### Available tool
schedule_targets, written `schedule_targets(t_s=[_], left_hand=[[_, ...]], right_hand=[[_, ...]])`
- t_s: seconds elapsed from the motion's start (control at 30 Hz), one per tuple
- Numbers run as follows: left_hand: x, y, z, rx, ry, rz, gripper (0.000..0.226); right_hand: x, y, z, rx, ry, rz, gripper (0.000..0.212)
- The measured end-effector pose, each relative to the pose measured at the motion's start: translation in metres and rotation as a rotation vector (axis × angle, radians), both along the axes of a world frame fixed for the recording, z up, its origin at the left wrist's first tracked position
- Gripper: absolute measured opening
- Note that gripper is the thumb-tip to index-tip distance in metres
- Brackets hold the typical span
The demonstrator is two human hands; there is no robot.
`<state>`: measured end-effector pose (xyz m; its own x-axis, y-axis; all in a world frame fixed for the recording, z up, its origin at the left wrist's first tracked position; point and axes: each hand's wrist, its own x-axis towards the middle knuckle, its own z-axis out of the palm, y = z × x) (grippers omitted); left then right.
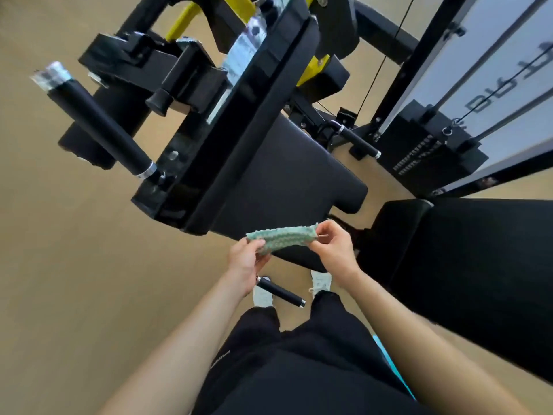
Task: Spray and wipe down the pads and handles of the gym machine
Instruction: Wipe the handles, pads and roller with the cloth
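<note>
A green-and-white patterned cloth (281,237) is stretched between my two hands, above the front edge of the black seat pad (287,181). My left hand (244,265) pinches its left end and my right hand (335,248) pinches its right end. A long black handle (101,121) with a chrome end sticks out at the upper left. A short handle (357,142) sits beyond the seat on the right. Another short handle (279,292) lies low, just below my left hand. A large black pad (478,265) fills the right side. No spray bottle is in view.
The machine's black frame (227,130) with yellow parts rises ahead. The weight stack (425,157) with its cable and guide rods stands at the upper right. Tan floor (74,280) spreads to the left. My legs and white shoes are below the hands.
</note>
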<state>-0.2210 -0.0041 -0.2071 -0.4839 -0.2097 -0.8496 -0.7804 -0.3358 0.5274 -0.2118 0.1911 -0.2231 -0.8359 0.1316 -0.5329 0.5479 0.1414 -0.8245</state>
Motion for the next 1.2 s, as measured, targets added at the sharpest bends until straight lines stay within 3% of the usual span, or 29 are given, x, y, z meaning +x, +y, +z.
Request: schedule_targets(t_s=[0.1,0.27,0.4,0.53,0.67,0.73,0.8,0.9,0.93,0.97,1.07,1.2], left_hand=[[0.027,-0.023,-0.038,-0.126,-0.056,-0.217,0.016],[0.043,-0.049,-0.086,-0.246,0.049,-0.702,0.053],[0.027,-0.055,-0.115,-0.364,0.254,-1.065,0.027],[0.013,-0.061,-0.155,-0.526,0.357,-1.390,0.019],[0.021,-0.079,-0.198,-0.925,0.394,-2.066,0.015],[0.026,-0.087,-0.210,-1.012,0.391,-2.245,0.032],[0.026,-0.090,-0.216,-1.055,0.536,-2.171,0.045],[0.023,-0.091,-0.230,-1.020,1.021,-1.817,0.031],[0.022,-0.088,-0.234,-0.972,1.085,-1.824,0.026],[0.020,-0.084,-0.237,-0.914,1.059,-1.947,0.030],[0.022,-0.070,-0.246,-0.857,0.674,-2.462,0.045],[0.028,-0.058,-0.255,-0.973,0.581,-2.553,0.022]], right_hand=[[0.044,-0.024,-0.029,0.072,-0.090,0.028,0.041],[0.088,-0.047,-0.073,0.233,-0.230,0.007,0.023],[0.103,-0.054,-0.098,0.334,-0.203,-0.069,0.024],[0.127,-0.068,-0.137,0.392,-0.180,-0.065,0.021],[0.162,-0.093,-0.188,0.371,-0.247,0.106,0.020],[0.177,-0.104,-0.204,0.419,-0.345,0.353,0.028],[0.183,-0.108,-0.216,0.531,-0.375,0.433,0.034],[0.181,-0.114,-0.235,0.689,-0.156,0.152,0.025],[0.177,-0.118,-0.241,0.712,-0.061,0.093,0.027],[0.171,-0.122,-0.248,0.701,0.005,0.099,0.032],[0.148,-0.132,-0.269,0.606,0.050,0.339,0.050],[0.131,-0.137,-0.289,0.645,0.042,0.498,0.019]])
